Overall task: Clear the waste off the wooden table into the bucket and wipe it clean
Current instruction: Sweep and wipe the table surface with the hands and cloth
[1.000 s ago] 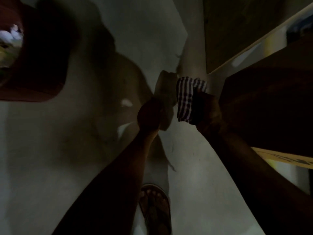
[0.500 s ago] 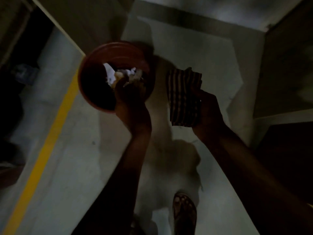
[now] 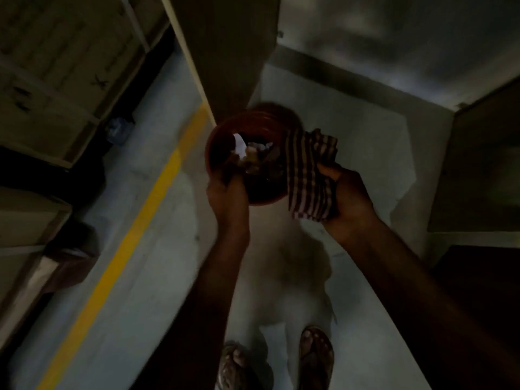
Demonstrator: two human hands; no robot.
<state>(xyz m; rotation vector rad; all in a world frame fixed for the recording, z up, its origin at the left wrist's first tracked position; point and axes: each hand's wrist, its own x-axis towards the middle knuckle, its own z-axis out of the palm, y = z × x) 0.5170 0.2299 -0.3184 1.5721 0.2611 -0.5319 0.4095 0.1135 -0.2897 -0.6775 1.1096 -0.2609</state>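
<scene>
The whole view is dim and motion-blurred. The striped cloth (image 3: 309, 175) covers the right rim of the red bucket (image 3: 253, 122); the waste (image 3: 250, 156) inside is too smeared to identify. The left hand (image 3: 228, 192) hides the near rim. Both sandalled feet (image 3: 316, 356) are cut off by the bottom edge.

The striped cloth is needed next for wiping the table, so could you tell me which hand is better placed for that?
Probably the right. The right hand already grips the striped cloth, while the left hand is occupied at the near rim of the red bucket, which holds waste.
</scene>
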